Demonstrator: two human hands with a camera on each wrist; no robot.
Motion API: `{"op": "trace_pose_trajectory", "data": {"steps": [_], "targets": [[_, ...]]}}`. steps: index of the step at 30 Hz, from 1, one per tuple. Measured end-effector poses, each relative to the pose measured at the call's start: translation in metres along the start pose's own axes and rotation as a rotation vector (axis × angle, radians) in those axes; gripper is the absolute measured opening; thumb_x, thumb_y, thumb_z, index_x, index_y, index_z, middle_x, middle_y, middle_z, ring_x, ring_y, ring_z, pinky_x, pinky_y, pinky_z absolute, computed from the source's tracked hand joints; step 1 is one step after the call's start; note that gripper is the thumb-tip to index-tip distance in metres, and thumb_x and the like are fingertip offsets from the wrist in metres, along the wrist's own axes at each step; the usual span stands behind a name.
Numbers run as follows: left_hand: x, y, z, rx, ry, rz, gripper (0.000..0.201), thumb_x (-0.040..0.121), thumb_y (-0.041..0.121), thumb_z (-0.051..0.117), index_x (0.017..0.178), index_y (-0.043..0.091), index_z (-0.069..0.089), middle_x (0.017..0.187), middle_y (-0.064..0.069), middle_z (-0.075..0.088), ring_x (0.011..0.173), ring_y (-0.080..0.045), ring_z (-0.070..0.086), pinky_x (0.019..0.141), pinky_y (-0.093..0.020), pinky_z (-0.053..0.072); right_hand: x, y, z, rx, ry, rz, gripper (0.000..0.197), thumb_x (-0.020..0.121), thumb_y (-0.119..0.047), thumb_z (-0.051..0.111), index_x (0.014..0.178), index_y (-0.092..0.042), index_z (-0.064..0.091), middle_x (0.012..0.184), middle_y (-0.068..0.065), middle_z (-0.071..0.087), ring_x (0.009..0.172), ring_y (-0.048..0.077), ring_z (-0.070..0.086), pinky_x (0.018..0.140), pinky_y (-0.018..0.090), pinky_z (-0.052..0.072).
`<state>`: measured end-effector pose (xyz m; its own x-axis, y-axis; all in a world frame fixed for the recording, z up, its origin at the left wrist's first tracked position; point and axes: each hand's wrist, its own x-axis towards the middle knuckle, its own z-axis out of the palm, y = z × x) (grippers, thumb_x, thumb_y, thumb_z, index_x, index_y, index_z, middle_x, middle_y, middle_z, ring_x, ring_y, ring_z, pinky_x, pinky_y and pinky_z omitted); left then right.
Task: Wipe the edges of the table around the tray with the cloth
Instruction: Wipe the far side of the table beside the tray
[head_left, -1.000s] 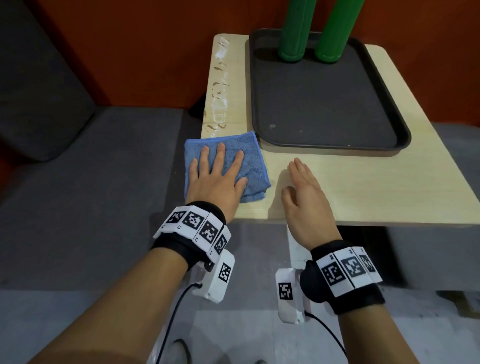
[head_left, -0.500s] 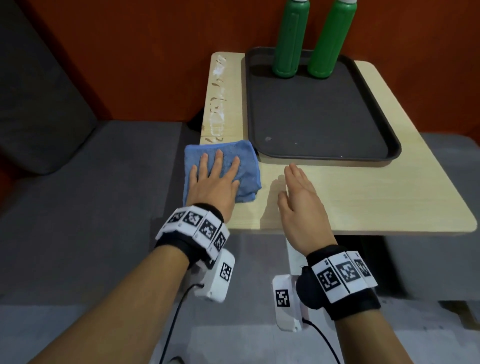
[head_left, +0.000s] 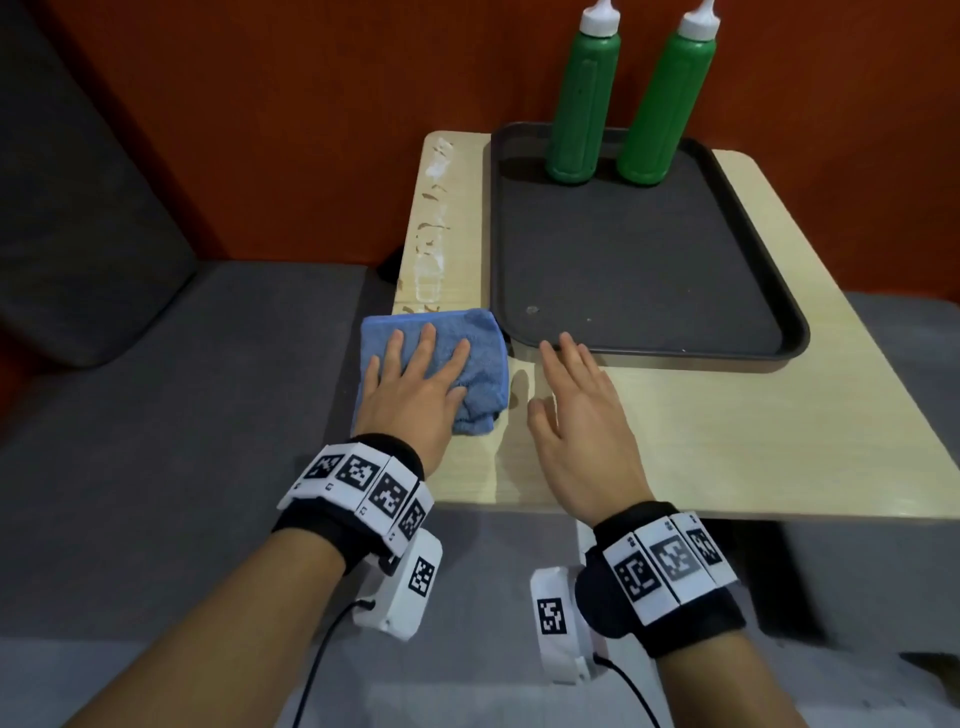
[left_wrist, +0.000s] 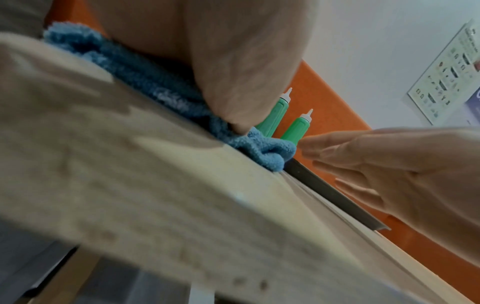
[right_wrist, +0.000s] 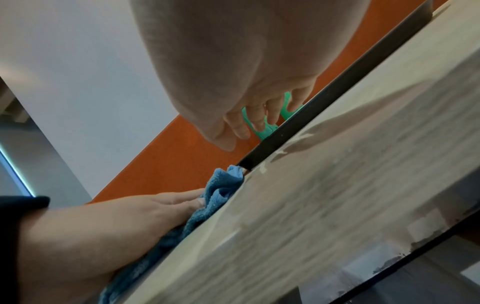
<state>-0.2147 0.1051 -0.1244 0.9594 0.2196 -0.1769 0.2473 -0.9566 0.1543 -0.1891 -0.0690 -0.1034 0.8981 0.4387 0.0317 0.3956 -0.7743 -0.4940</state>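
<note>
- Pressing down on a folded blue cloth (head_left: 441, 358), the person's left hand (head_left: 410, 395) lies flat with its fingers straight and spread, not curled round the fabric.
- Under that palm, the cloth sits on the near left corner of a pale wooden table (head_left: 727, 441); its left side reaches the table's left edge, and its far right corner touches the near left corner of a black tray (head_left: 779, 291).
- Just right of the cloth, the right hand (head_left: 582, 415) hovers palm down with its fingers straight and relaxed, holding nothing; the right wrist view shows it raised off the wood.
- Past the right hand's fingertips (head_left: 566, 343) runs the tray's near rim; whether they touch it cannot be told.
- Beyond the left hand's fingers, white smears (head_left: 431, 244) streak the strip of table left of the tray.
- Farthest from both hands, two green squeeze bottles (head_left: 582, 98) with white nozzles stand upright, side by side, at the tray's far end.
- Behind the table rises an orange wall (head_left: 311, 104); left of the left hand sits a grey cushioned seat (head_left: 182, 389).
- Both wrists wear black bands (head_left: 358, 493) with black-and-white square markers.
</note>
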Motion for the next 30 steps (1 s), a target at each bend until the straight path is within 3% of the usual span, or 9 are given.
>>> {"op": "trace_pose_trajectory", "data": {"steps": [5,10,14,20,30], "targets": [[0.017,-0.003,-0.008,-0.078,-0.018,-0.008,0.054,0.100,0.044,0.023,0.150,0.041,0.003,0.161,0.005,-0.008,0.149,-0.027,-0.008,0.120,-0.045,0.002,0.015,0.007,0.002,-0.154,0.017,0.038,0.062,0.098,-0.035,0.042,0.154,-0.019,0.020,0.163,0.008,0.008,0.151,0.022,0.003,0.122,0.041,0.005],[0.029,-0.014,-0.007,-0.115,-0.053,0.059,0.058,0.098,0.049,0.024,0.150,0.041,-0.001,0.160,0.007,-0.015,0.148,-0.024,-0.017,0.119,-0.044,-0.004,0.029,0.019,0.000,-0.285,0.015,0.051,0.059,0.095,-0.033,0.043,0.149,-0.012,0.029,0.152,0.005,0.036,0.146,0.021,0.023,0.121,0.042,0.011],[0.034,-0.019,-0.009,-0.119,-0.119,0.080,0.061,0.097,0.052,0.024,0.149,0.042,-0.006,0.159,0.007,-0.020,0.146,-0.023,-0.022,0.119,-0.044,-0.007,0.036,0.013,-0.006,-0.285,0.006,0.073,0.047,0.095,-0.032,0.043,0.139,-0.015,0.042,0.143,0.002,0.045,0.139,0.020,0.034,0.118,0.040,0.015],[0.040,-0.023,-0.022,-0.050,-0.247,0.099,0.064,0.098,0.052,0.022,0.148,0.039,-0.016,0.156,0.006,-0.028,0.144,-0.024,-0.027,0.119,-0.044,-0.008,0.037,0.008,-0.012,-0.281,-0.063,0.094,0.050,0.097,-0.030,0.041,0.144,-0.017,0.036,0.149,0.000,0.039,0.142,0.018,0.028,0.120,0.038,0.013],[0.068,-0.031,-0.029,-0.019,-0.279,0.133,0.062,0.100,0.046,0.021,0.149,0.036,-0.016,0.157,0.003,-0.028,0.144,-0.027,-0.027,0.120,-0.045,-0.005,0.040,0.006,-0.021,-0.271,-0.180,0.101,0.056,0.100,-0.033,0.035,0.152,-0.018,0.021,0.159,-0.003,0.023,0.149,0.014,0.013,0.121,0.033,0.008]]}}
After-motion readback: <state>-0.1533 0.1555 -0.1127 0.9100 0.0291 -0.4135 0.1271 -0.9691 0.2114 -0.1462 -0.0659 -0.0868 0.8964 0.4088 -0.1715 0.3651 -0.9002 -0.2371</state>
